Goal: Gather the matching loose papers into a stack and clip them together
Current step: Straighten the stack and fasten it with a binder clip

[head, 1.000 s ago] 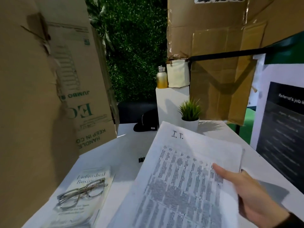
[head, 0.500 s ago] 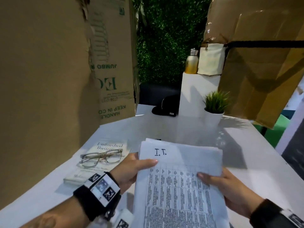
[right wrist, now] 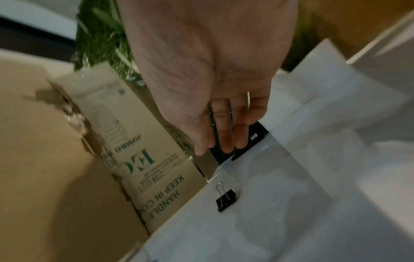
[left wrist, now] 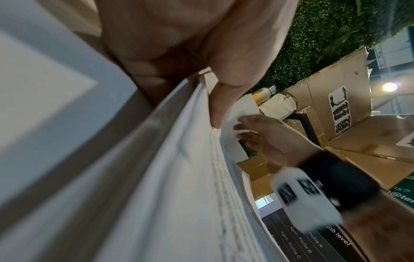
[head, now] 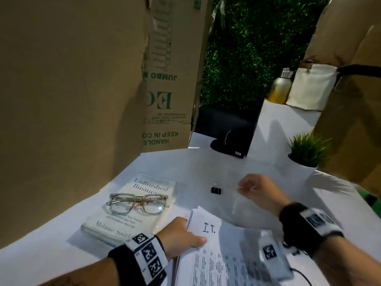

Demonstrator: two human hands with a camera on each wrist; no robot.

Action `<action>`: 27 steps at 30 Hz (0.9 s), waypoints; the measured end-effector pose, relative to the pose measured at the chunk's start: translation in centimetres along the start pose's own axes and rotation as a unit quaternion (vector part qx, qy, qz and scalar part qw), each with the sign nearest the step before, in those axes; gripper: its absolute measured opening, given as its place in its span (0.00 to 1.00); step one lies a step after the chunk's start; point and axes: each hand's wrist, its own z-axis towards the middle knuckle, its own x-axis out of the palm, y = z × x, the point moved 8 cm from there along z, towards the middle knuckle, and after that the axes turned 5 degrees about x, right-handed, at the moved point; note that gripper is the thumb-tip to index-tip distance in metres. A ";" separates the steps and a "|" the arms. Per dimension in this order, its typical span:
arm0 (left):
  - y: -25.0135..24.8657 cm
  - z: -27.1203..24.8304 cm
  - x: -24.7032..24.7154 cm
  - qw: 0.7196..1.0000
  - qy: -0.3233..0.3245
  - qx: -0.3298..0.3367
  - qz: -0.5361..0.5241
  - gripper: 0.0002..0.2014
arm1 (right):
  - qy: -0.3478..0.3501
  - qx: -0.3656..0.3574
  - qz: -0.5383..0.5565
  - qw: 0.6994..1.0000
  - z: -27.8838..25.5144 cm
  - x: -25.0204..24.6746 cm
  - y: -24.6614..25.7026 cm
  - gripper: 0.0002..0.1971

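A stack of printed papers [head: 218,256] marked "I.T." lies low in the head view. My left hand [head: 181,236] grips its left edge, thumb on top, fingers underneath; the left wrist view shows the thumb [left wrist: 221,106] pressing the paper stack [left wrist: 179,195]. A black binder clip [head: 216,190] with silver handles lies on the white table [head: 61,234] beyond the papers. My right hand [head: 257,190] hovers just right of the clip, fingers loosely extended and holding nothing. In the right wrist view the right hand [right wrist: 215,115] is above and behind the binder clip [right wrist: 225,200].
A book [head: 132,209] with clear-framed glasses [head: 137,204] on it lies left of the papers. Tall cardboard boxes [head: 72,89] wall the left side. A black cap [head: 231,144], a small potted plant [head: 307,151] and a bottle [head: 280,87] stand at the back.
My right hand let go of the papers and moved forward toward the binder clip. The left hand keeps its grip on the stack, which has dropped lower in view.
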 end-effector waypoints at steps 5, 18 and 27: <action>0.0 0.2 0.2 1.000 -0.003 -0.005 0.006 0.28 | 0.079 0.052 -0.097 0.991 6.4 5.5 1.4 0.13; 0.9 0.6 0.5 1.000 -0.015 -0.005 -0.003 0.32 | 0.094 0.074 -0.052 0.991 6.8 6.1 1.4 0.11; 0.1 -0.1 0.3 0.997 -0.038 0.040 -0.047 0.18 | 0.115 -0.056 0.080 0.989 -2.8 -0.5 2.9 0.19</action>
